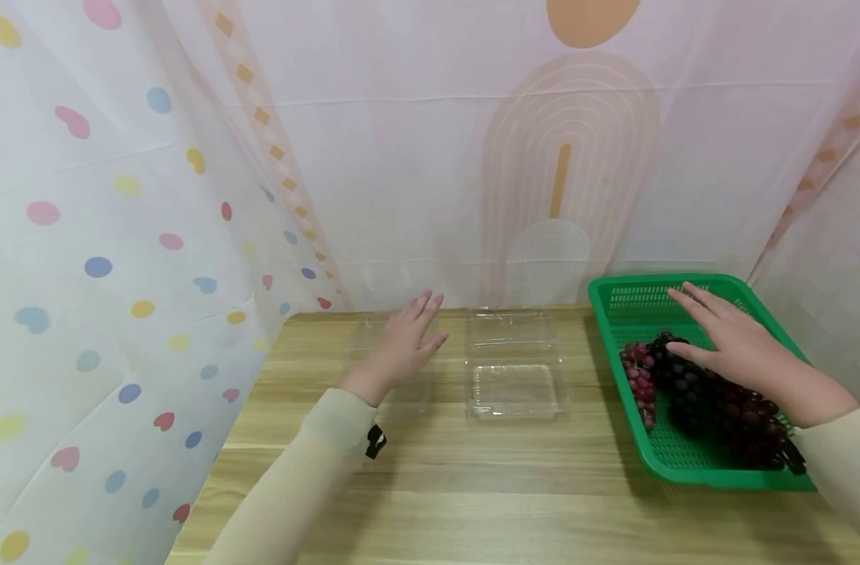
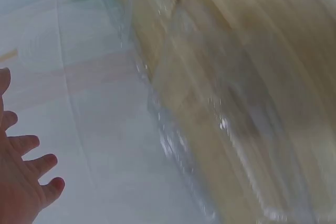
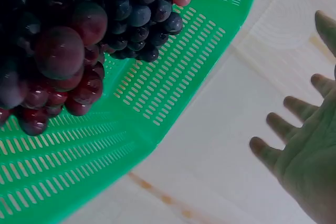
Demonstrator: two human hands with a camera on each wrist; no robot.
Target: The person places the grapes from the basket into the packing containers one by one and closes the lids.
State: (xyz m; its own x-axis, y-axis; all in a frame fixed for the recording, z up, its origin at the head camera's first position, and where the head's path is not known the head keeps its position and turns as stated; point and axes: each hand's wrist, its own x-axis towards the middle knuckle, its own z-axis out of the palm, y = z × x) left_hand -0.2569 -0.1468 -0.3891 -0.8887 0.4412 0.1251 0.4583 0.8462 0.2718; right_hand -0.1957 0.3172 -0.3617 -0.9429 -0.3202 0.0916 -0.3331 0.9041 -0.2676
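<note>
My left hand (image 1: 400, 345), fingers extended and holding nothing, hovers over a clear plastic box (image 1: 412, 396) on the left of the table. A second clear plastic box (image 1: 515, 388), lid raised toward the back, sits just right of it. Over the green basket (image 1: 656, 463) my right hand (image 1: 737, 341) is stretched out with spread fingers, above the grapes. Inside lie a small red bunch (image 1: 640, 384), a black bunch (image 1: 687, 388) and a dark red bunch (image 1: 748, 424). The right wrist view shows the large dark red grapes (image 3: 60, 53) close up, apart from the fingers.
The wooden table (image 1: 472, 502) meets a patterned curtain (image 1: 402, 157) at its back edge. Another curtain with colored dots (image 1: 98, 267) hangs along the left side. A black strap end (image 1: 376, 442) shows at the left wrist.
</note>
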